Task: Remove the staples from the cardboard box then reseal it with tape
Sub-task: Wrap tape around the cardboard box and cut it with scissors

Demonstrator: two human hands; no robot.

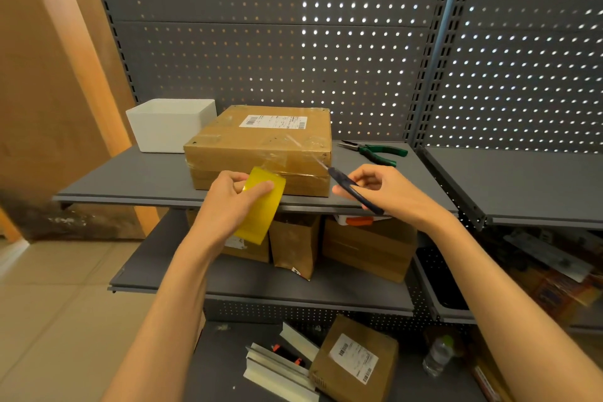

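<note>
A flat cardboard box [261,143] with a white shipping label lies on the grey upper shelf [130,179]. My left hand [228,202] grips a yellowish roll of clear tape [261,206] in front of the box. A strip of clear tape [293,157] runs from the roll up over the box's front right corner. My right hand [385,192] holds a dark blue utility knife [352,192], its blade tip at the stretched tape by the box's right front edge.
Green-handled pliers [378,152] lie on the shelf right of the box. A white bin [169,124] stands to its left. Several cardboard parcels [365,248] sit on the lower shelf. More parcels, metal strips and a plastic bottle [439,356] lie on the bottom shelf.
</note>
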